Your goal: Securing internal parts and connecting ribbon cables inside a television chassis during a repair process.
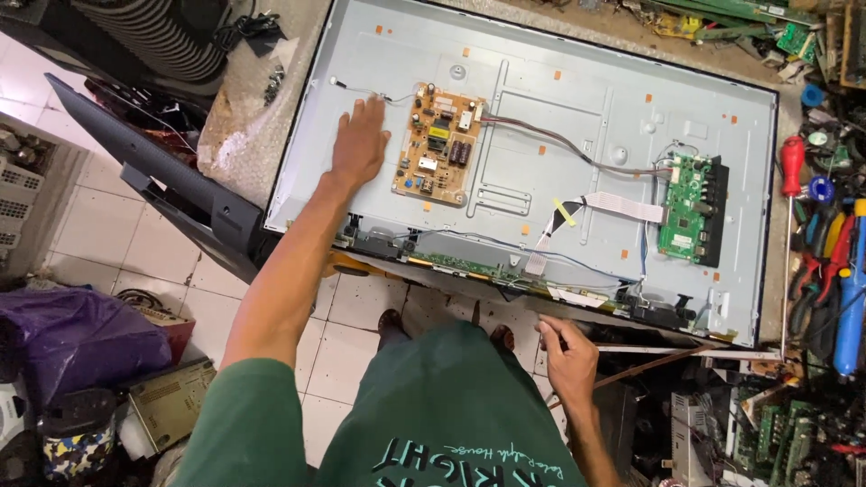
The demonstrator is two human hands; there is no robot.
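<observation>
The left hand (359, 144) lies flat with its fingers (370, 110) spread wide on the grey metal back of the big TV panel (577, 99), just left of the tan circuit board (437, 144). The right hand (568, 356) has its fingers curled at the near edge of the panel; I cannot tell if they hold anything. A green circuit board (683, 209) sits on the right. Tools (834, 261) lie on the worktop further right.
</observation>
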